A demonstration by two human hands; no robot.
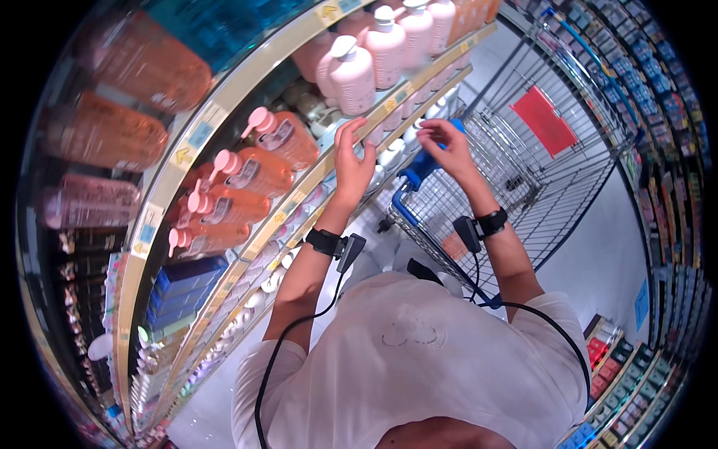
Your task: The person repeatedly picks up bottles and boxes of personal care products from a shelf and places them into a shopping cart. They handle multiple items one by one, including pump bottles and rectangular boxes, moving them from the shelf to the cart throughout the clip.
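Note:
My left hand (353,163) is raised in front of the shelf edge, fingers apart and nothing in it. Just beyond its fingertips stands a pale pink pump bottle (352,78) with a white pump, first in a row of similar ones. To its left are several orange pump bottles (286,140) with pink pumps. My right hand (449,146) hovers over the blue handle (418,168) of a wire shopping cart (505,224); its fingers are loosely bent and hold nothing. Whether it touches the handle I cannot tell.
Stocked shelves (291,224) with tan price rails run along my left. Blue boxes (185,286) sit on the same shelf as the orange bottles. A red panel (543,120) hangs on the cart. Further racks (656,84) line the right side. Black cables (269,370) run from both wrist devices.

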